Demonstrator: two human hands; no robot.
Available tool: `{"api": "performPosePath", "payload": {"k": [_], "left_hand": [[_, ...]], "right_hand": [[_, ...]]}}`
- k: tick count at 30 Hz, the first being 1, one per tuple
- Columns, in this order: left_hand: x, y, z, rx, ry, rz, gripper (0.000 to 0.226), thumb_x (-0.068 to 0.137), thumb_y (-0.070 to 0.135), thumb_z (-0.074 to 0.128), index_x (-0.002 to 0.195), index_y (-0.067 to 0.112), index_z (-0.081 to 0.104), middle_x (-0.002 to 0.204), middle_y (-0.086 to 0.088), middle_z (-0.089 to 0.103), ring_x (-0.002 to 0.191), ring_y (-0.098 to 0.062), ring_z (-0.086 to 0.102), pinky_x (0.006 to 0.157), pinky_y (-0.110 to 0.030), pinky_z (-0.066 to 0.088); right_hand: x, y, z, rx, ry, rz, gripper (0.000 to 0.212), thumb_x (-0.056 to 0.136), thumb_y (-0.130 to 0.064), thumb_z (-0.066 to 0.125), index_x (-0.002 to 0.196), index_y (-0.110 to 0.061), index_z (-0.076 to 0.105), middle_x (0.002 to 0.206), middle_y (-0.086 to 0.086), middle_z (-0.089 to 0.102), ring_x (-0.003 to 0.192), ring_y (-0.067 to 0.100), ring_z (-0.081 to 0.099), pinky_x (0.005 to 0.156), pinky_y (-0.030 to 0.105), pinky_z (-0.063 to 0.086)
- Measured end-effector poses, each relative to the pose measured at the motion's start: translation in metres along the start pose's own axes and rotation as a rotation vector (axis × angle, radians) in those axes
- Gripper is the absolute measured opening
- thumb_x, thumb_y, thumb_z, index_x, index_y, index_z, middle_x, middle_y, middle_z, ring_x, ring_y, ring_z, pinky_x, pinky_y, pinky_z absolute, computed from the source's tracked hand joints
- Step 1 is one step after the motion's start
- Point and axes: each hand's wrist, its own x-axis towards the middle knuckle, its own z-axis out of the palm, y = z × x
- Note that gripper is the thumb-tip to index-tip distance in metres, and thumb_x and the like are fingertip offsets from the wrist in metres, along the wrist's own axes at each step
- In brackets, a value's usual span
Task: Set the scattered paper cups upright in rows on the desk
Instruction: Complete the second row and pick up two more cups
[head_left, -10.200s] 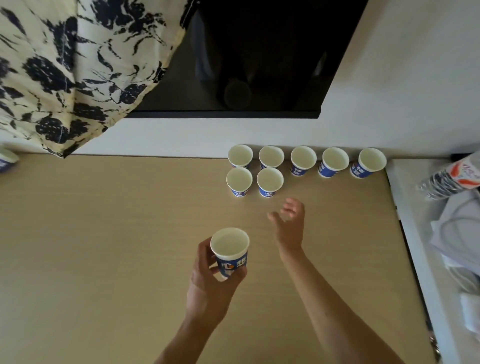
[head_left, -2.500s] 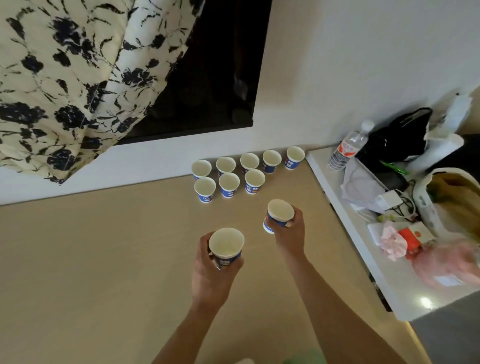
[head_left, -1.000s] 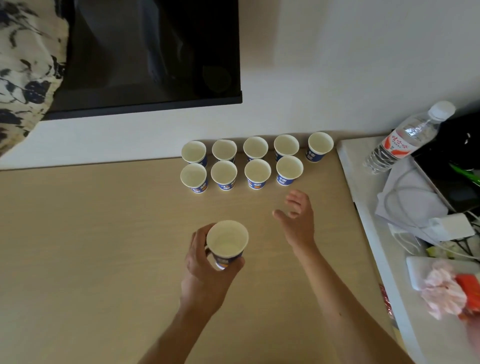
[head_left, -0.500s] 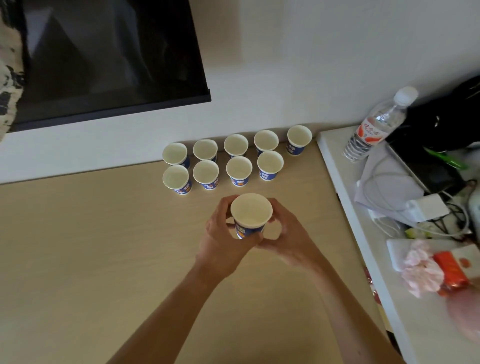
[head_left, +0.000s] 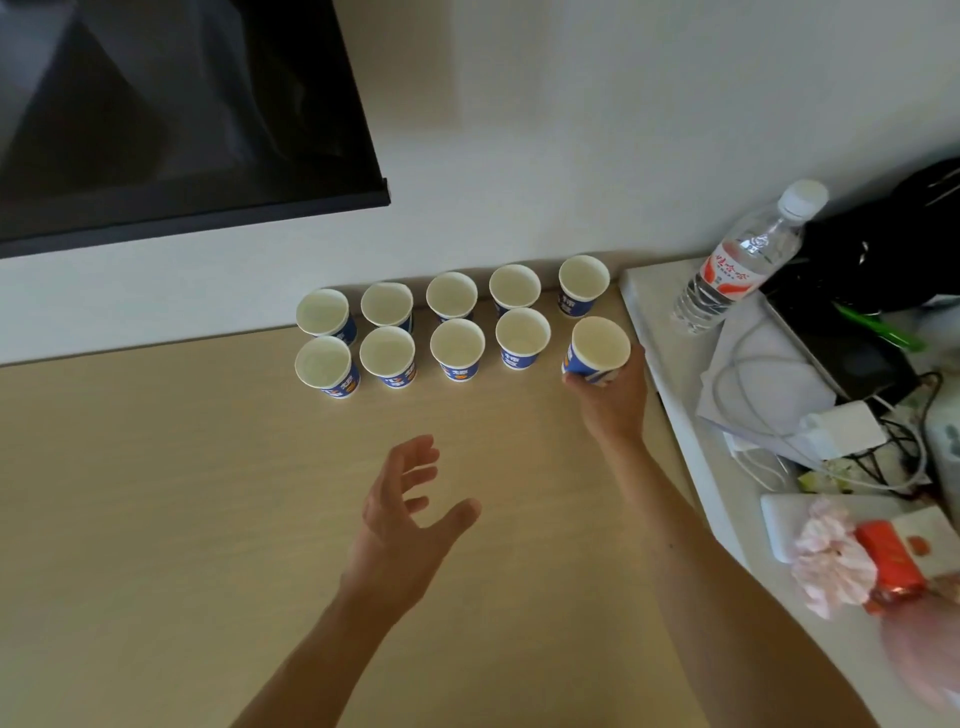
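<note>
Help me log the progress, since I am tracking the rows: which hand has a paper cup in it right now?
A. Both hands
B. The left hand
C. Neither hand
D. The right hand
D: the right hand grips a paper cup at the right end of the front row, while the left hand hangs open and empty over the desk.

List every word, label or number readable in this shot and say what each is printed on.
Nothing can be quoted with certainty.
Water bottle: red characters on a white and red label, too blurred to read.
Paper cups: white characters and an orange mark on blue bands, too small to read; the same goes for the cup in the right hand.
Red packet: no legible print.
</note>
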Motion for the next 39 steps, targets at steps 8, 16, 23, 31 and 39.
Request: {"api": "performPosePath", "payload": {"k": [8, 16, 23, 31, 39], "left_hand": [[-0.002, -0.013, -0.014, -0.019, 0.043, -0.032, 0.064, 0.072, 0.016, 0.086, 0.127, 0.026, 0.054, 0.120, 0.012, 0.064, 0.109, -0.002, 0.062, 0.086, -0.024, 0.053], [-0.006, -0.018, -0.019, -0.033, 0.054, -0.039, 0.063, 0.072, 0.019, 0.085, 0.126, 0.028, 0.054, 0.119, 0.014, 0.065, 0.109, -0.001, 0.062, 0.084, -0.024, 0.053], [-0.011, -0.025, -0.021, -0.028, 0.070, -0.041, 0.062, 0.073, 0.016, 0.085, 0.125, 0.028, 0.055, 0.118, 0.013, 0.065, 0.108, -0.003, 0.063, 0.083, -0.025, 0.053], [-0.020, -0.031, -0.024, -0.056, 0.096, -0.072, 0.063, 0.073, 0.016, 0.085, 0.126, 0.026, 0.054, 0.119, 0.011, 0.065, 0.108, -0.002, 0.063, 0.082, -0.023, 0.053], [-0.043, -0.037, -0.060, -0.183, 0.214, -0.111, 0.058, 0.074, 0.012, 0.085, 0.121, 0.030, 0.055, 0.117, 0.010, 0.066, 0.106, -0.003, 0.063, 0.086, -0.035, 0.057]], "right_hand": [[0.032, 0.020, 0.015, -0.101, 0.023, 0.001, 0.063, 0.064, -0.010, 0.089, 0.117, -0.012, 0.055, 0.102, -0.006, 0.059, 0.076, -0.011, 0.059, 0.061, 0.001, 0.039], [0.042, 0.018, 0.023, -0.081, 0.054, 0.003, 0.065, 0.062, -0.009, 0.090, 0.118, -0.011, 0.057, 0.105, -0.007, 0.060, 0.085, 0.007, 0.057, 0.063, -0.005, 0.036], [0.045, 0.017, 0.023, -0.094, 0.061, 0.013, 0.065, 0.062, -0.011, 0.091, 0.117, -0.015, 0.057, 0.102, -0.009, 0.060, 0.078, -0.002, 0.059, 0.065, -0.001, 0.038], [0.011, 0.020, 0.017, -0.043, 0.110, 0.124, 0.069, 0.064, -0.005, 0.086, 0.124, -0.014, 0.052, 0.117, -0.004, 0.060, 0.106, 0.014, 0.059, 0.094, 0.036, 0.051], [-0.119, -0.008, 0.044, 0.210, 0.075, 0.157, 0.056, 0.077, 0.006, 0.075, 0.123, -0.013, 0.050, 0.115, 0.005, 0.062, 0.105, 0.018, 0.062, 0.085, 0.030, 0.046]]}}
